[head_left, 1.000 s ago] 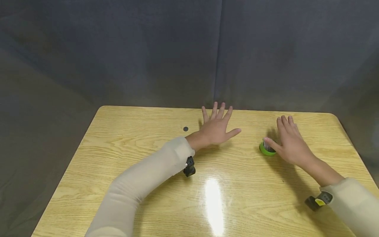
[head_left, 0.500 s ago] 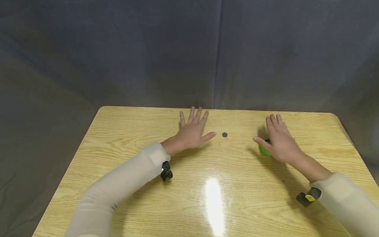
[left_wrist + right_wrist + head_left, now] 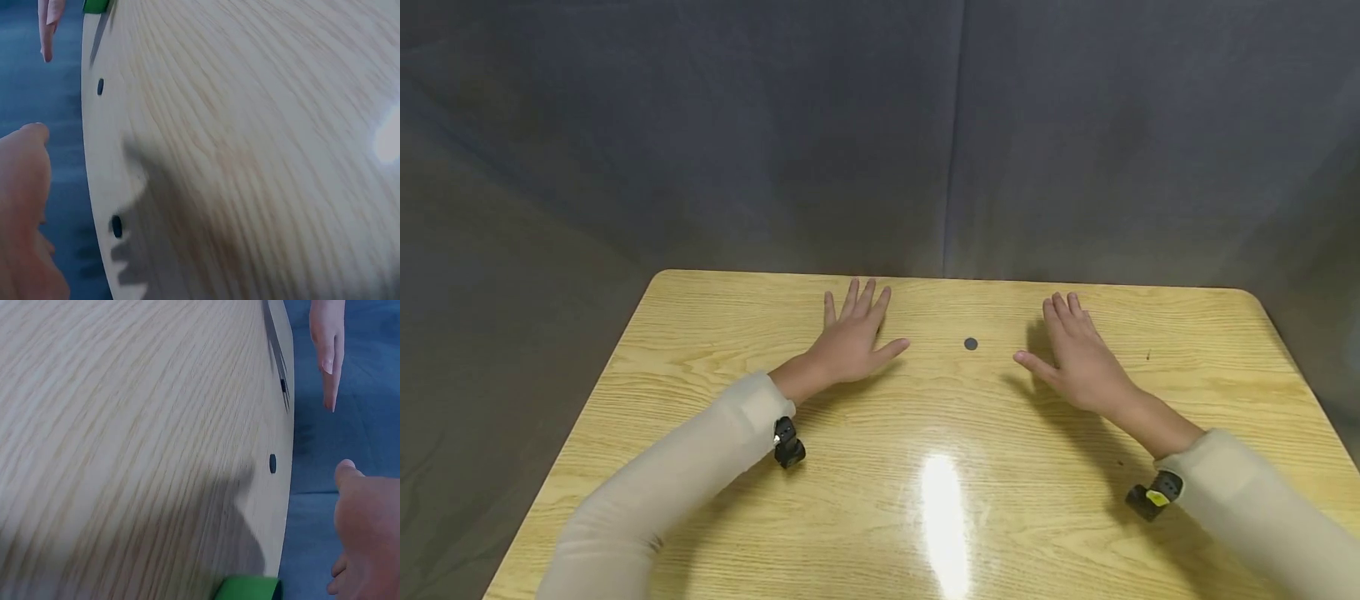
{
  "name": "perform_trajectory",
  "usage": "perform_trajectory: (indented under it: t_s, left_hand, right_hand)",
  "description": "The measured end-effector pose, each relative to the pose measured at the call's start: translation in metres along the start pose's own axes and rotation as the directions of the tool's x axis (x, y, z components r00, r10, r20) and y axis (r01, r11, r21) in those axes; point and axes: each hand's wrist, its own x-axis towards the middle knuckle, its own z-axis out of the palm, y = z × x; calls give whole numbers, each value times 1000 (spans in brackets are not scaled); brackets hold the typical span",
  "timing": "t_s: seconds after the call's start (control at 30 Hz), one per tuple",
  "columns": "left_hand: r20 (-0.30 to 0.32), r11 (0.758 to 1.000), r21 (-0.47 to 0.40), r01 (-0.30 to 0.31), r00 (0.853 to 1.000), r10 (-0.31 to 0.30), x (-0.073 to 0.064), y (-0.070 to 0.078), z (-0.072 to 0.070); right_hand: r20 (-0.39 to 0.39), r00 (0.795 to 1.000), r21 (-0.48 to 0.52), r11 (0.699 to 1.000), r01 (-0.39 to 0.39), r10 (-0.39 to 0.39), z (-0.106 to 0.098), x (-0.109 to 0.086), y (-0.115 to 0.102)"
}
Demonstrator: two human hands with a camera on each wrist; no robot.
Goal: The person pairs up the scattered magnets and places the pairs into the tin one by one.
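My left hand (image 3: 850, 346) hovers palm down over the far left-middle of the table, fingers spread and holding nothing. My right hand (image 3: 1081, 362) is held over the table further right, fingers straight and thumb out, also holding nothing. Between the hands lies a small dark disc (image 3: 971, 343), flat on the wood. A second dark disc (image 3: 117, 226) shows in the left wrist view; in the head view my left hand hides it. Low in the right wrist view stands a short green cylinder (image 3: 247, 589) with a dark opening, hidden behind my right hand in the head view.
The light wood-grain table (image 3: 880, 517) has rounded far corners and carries a bright glare patch. Behind it hangs a dark grey-blue curtain (image 3: 820, 142). Each wrist bears a small black camera (image 3: 788, 443). A tiny dark speck (image 3: 1148, 355) marks the right side.
Both hands have moved left, the left hand farther. The left hand has uncovered the middle disc and now covers the other one. The right hand now hides the green cylinder.
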Motion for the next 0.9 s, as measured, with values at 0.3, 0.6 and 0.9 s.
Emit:
perform_trajectory:
  t_s: [0.3,0.6,0.9]
  left_hand:
    - [-14,999,-28,15,1000,-16,-6,-25,6]
    - [-10,998,-60,13,1000,-13,-8,-43,10]
    - [-47,987,-162,-4,999,-4,-3,-54,16]
  right_hand:
    - [29,1000,6,1000,3,-3,8,9,-15]
    - [35,999,22,1000,16,-17,23,19,-20]
    - [34,999,98,995,22,-25,35,30,-24]
